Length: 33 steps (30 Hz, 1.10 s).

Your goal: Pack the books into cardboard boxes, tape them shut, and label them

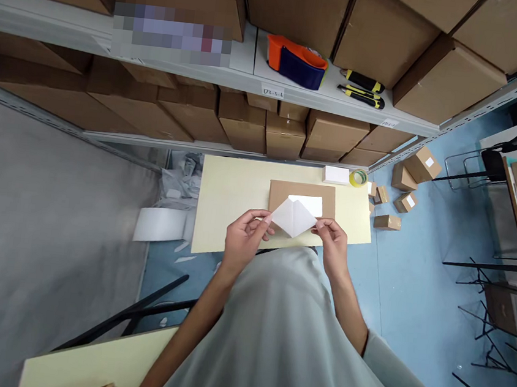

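Observation:
A white sheet of paper point(293, 218), folded into a diamond with a crease down its middle, is held up between my two hands. My left hand point(247, 235) pinches its left corner between thumb and fingers. At the opposite corner, my right hand point(333, 241) grips the paper in the same way. Beyond and below it, a flat brown cardboard piece point(281, 191) lies on the pale yellow table point(231, 209). A white rectangle of paper point(313, 204) rests on the cardboard, partly covered by the folded sheet.
At the table's back right are a white box point(335, 175) and a yellow tape roll point(358, 178). Above, a shelf point(235, 68) carries cardboard boxes, an orange-and-blue tape dispenser point(296, 62) and yellow-black utility knives point(362, 90). Small cartons point(387, 222) lie on the blue floor at right.

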Available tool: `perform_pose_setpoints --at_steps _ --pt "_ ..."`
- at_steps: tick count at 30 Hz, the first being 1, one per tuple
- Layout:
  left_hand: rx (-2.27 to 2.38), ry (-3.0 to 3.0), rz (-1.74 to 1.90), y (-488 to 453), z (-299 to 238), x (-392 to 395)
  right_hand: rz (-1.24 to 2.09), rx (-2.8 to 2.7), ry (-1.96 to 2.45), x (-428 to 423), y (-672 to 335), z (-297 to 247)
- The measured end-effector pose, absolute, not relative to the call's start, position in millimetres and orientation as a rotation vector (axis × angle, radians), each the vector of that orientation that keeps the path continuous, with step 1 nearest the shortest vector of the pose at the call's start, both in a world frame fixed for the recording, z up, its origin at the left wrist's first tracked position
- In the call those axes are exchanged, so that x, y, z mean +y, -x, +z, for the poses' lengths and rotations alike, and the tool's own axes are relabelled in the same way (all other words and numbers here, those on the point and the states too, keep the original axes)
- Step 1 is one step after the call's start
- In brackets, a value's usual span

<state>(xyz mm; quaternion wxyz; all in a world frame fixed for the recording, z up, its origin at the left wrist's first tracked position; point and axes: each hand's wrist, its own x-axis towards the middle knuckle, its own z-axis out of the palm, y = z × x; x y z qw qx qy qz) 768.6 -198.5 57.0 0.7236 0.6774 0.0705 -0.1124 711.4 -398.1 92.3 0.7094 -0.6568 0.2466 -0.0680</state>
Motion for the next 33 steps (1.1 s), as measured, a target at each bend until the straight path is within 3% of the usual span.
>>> perform_pose_setpoints --at_steps 13,24,29,33 --pt "0.358 -1.529 -0.103 -804 7 -163 -0.210 0.657 1.416 -408 -710 79" --pt "0.835 -1.564 0.069 -869 -50 -86 -0.256 0.714 1.399 -407 -711 79" --pt "0.789 -1.720 0.124 -896 -43 -49 -0.269 0.716 1.365 -408 -712 81" --pt "0.479 -1.854 0.228 -928 -9 -26 -0.239 0.700 1.354 -403 -712 82"
